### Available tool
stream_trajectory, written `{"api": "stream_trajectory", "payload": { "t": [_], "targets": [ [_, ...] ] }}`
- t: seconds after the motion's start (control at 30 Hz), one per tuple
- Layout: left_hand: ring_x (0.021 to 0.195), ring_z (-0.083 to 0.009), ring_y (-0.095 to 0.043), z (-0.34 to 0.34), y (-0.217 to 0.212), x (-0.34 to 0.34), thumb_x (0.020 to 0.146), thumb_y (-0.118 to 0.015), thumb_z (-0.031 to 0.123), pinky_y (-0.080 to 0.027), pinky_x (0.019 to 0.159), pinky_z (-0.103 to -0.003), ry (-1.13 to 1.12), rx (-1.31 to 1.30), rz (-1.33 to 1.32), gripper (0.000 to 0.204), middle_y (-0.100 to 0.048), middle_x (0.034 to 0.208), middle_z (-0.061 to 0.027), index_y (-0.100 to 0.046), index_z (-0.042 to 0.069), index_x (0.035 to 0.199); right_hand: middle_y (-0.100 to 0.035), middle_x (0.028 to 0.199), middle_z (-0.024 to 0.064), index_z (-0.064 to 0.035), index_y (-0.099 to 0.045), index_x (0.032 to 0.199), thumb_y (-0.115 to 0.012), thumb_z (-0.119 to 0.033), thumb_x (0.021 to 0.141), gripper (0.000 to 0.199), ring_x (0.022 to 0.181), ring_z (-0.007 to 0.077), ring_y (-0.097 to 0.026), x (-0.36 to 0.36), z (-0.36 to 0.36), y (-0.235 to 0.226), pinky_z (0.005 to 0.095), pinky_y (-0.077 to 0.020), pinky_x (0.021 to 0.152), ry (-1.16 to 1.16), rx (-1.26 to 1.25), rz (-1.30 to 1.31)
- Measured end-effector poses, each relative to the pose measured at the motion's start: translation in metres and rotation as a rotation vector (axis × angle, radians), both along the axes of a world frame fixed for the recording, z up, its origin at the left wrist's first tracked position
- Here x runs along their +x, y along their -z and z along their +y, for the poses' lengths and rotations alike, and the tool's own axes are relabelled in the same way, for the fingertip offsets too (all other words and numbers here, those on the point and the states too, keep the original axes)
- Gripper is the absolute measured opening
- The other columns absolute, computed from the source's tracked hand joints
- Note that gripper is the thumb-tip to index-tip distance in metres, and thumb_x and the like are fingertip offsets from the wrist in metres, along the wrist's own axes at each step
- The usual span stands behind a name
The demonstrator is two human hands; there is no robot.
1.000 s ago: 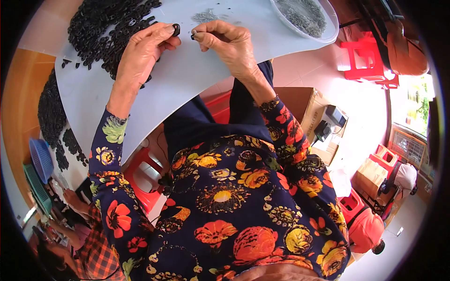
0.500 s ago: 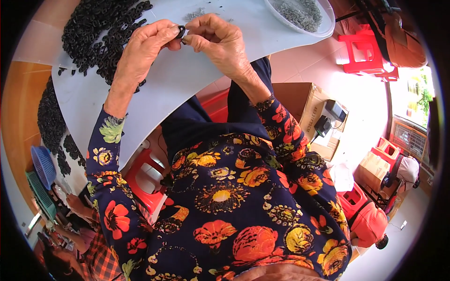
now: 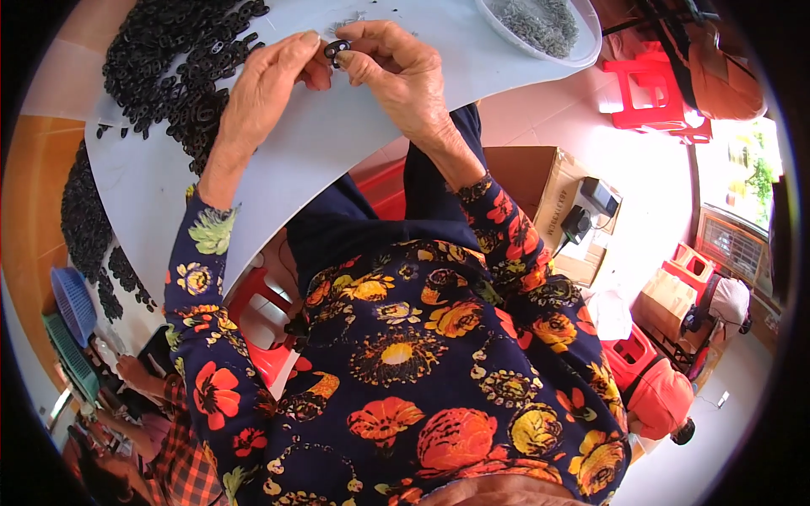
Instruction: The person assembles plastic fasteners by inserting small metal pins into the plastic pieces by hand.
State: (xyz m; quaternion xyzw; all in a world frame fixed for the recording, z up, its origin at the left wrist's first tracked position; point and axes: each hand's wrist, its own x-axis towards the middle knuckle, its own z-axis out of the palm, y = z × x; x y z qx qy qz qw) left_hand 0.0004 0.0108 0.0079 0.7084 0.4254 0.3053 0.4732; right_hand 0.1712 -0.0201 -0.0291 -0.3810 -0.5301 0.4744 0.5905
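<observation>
Above the far part of the pale table (image 3: 287,160), my right hand (image 3: 396,72) pinches a small black plastic piece with round holes (image 3: 335,52) between thumb and fingertips. My left hand (image 3: 266,88) is right beside it, thumb and fingers drawn together; whether they hold anything is hidden. On the left lies a big heap of similar black pieces (image 3: 164,63), partly behind my left hand. A few small silvery bits (image 3: 348,24) lie just beyond my fingers. At the far right of the table is a clear round tub (image 3: 580,61) filled with grey metal bits (image 3: 540,25).
Another black heap (image 3: 84,211) lies at the left, near a blue basket (image 3: 74,304) and a green basket (image 3: 67,354). A person in a checked shirt (image 3: 194,464) works at lower left. A carton (image 3: 553,198) and red stools (image 3: 645,97) stand on the right.
The black piece has turned so its holes face up, and it sits in my right fingertips. My left fingers have drawn back slightly from it. The view has shifted a little.
</observation>
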Motion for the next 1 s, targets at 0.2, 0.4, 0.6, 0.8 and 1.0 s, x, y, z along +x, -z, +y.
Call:
{"api": "stream_trajectory", "payload": {
  "t": [0.2,0.4,0.6,0.8,1.0],
  "targets": [
    [0.062,-0.0083,-0.04,-0.018,0.012,0.009,0.097,-0.045,0.037,-0.036,0.057,-0.024,-0.087,0.06,-0.047,0.038,-0.049,0.065,0.0008,-0.055,0.003,0.083,-0.063,0.074,0.0021,0.0013,-0.061,0.107,-0.064,-0.004,0.087,0.02,0.068,0.0071,-0.057,-0.003,-0.002,-0.005,0.0219,-0.0474,0.063,-0.038,-0.01,0.064],
    [0.06,-0.008,-0.038,-0.015,0.017,0.01,0.097,-0.046,0.033,-0.035,0.056,-0.024,-0.143,-0.016,-0.108,0.035,-0.047,0.064,0.0004,-0.054,0.002,0.084,-0.064,0.078,0.0021,0.0009,-0.061,0.109,-0.063,-0.006,0.088,0.022,0.07,0.0069,-0.057,-0.001,-0.003,-0.004,0.0214,-0.0484,0.065,-0.05,-0.014,-0.006],
    [0.059,-0.0093,-0.04,-0.014,0.018,0.01,0.098,-0.046,0.031,-0.036,0.056,-0.026,-0.145,0.111,-0.053,0.034,-0.046,0.062,-0.0007,-0.053,0.0,0.085,-0.064,0.088,0.0031,-0.0003,-0.059,0.115,-0.066,-0.004,0.087,0.03,0.077,0.0078,-0.06,0.001,-0.003,-0.005,0.021,-0.0503,0.072,-0.082,-0.03,-0.061],
    [0.058,-0.0108,-0.04,-0.016,0.018,0.01,0.097,-0.046,0.03,-0.036,0.055,-0.028,-0.193,0.105,-0.045,0.033,-0.045,0.061,-0.0016,-0.053,0.0,0.084,-0.063,0.089,0.0051,0.0013,-0.057,0.115,-0.067,-0.002,0.082,0.034,0.079,0.0097,-0.063,-0.001,-0.003,-0.003,0.0228,-0.0516,0.073,-0.097,-0.017,-0.097],
    [0.057,-0.0107,-0.04,-0.017,0.021,0.009,0.097,-0.047,0.03,-0.036,0.054,-0.028,-0.211,0.081,-0.101,0.033,-0.044,0.059,-0.0013,-0.052,0.001,0.083,-0.063,0.08,0.0041,-0.0002,-0.061,0.108,-0.072,-0.004,0.075,0.035,0.069,0.0094,-0.059,-0.006,0.0,0.002,0.0241,-0.0511,0.066,-0.025,0.033,-0.164]
  ]
}}
